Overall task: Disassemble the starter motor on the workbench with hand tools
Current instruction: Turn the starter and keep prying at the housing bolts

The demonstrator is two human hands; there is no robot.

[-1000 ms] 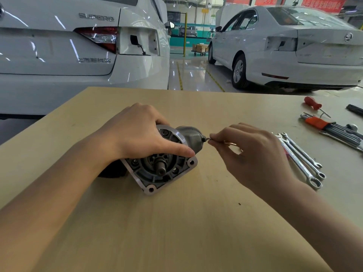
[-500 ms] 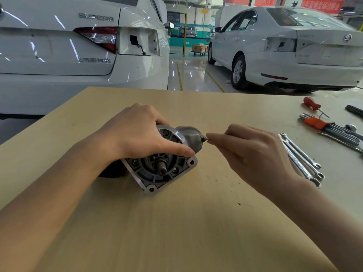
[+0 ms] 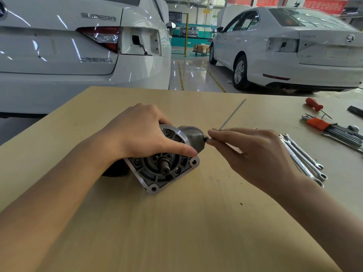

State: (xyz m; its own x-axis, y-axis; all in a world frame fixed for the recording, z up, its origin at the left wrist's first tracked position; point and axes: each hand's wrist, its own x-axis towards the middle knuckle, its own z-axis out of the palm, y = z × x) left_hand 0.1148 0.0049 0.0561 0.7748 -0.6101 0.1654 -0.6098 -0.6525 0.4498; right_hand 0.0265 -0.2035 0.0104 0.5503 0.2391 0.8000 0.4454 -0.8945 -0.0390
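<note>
Starter motor (image 3: 167,163) lies on its side on the counter (image 3: 196,232), roughly mid-surface, mounting flange and pinion shaft facing the camera.

Left hand (image 3: 145,132) is clamped over the top of the motor: fingers curled around the far side of the housing, thumb laid flat across the flange face just above the shaft. The black rear body of the motor is mostly hidden behind that wrist.

Right hand (image 3: 253,154) sits just right of the motor's nose. Thumb and forefinger are pinching a thin metal rod (image 3: 231,114) right where it meets the small fitting on the nose end. The rod runs up and away to the right from that pinch point, free end in the air over the counter. Can't tell whether its lower tip is seated in the fitting or only touching it.

Right of the motor, past the right hand: three combination wrenches (image 3: 306,161) lying side by side, touching, ring ends toward the camera. Farther right of those, a hex key set (image 3: 337,130) in an orange holder, with more steel tools beside it that are too blurred to tell apart. Beyond that set, a red-handled screwdriver (image 3: 314,105). A dark item at the counter's right edge is cut off by the frame.

Behind the counter, two white cars (image 3: 59,46) parked tail-on, on a glossy shop floor.
</note>
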